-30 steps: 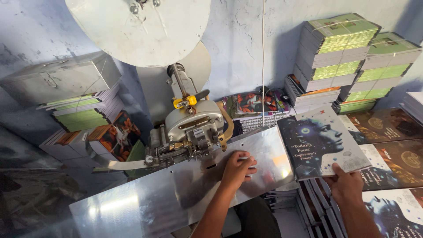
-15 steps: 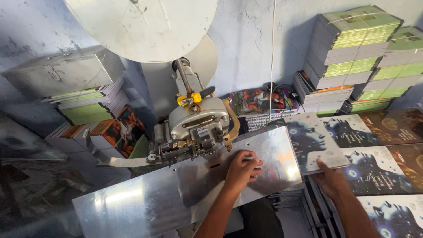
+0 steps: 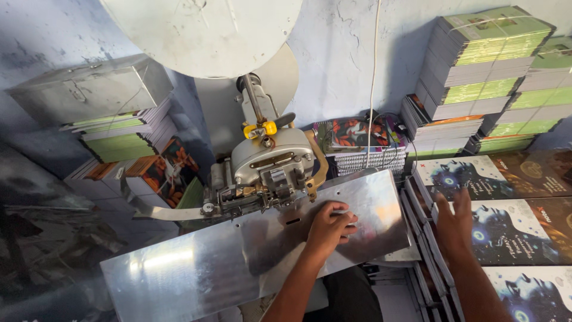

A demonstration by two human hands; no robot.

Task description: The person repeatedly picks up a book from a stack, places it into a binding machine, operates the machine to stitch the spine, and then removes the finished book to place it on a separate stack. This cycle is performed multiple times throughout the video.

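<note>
Your left hand [image 3: 329, 229] lies flat, fingers curled loosely, on the steel plate [image 3: 196, 268], holding nothing. The plate's long axis runs from lower left up to the right, tilted, its right end near the book stacks. Your right hand [image 3: 454, 223] hovers open, fingers spread, over the covers [image 3: 518, 229] stacked at your right; whether it touches the top one I cannot tell. Those covers lie flat, dark with a blue figure, long sides running left to right.

Just behind your left hand the stitching head [image 3: 271, 164] sits over the plate, with yellow knobs on top and a curved metal strip leading off its left side. A large pale disc [image 3: 202, 33] hangs above it. A white cable [image 3: 372, 89] drops down the wall to a colourful booklet [image 3: 351, 134] behind the plate.

Tall green-edged stacks [image 3: 482, 65] stand at the back right; a metal box [image 3: 83, 89] rests on stacks at the left. Open room lies on the plate's left half.
</note>
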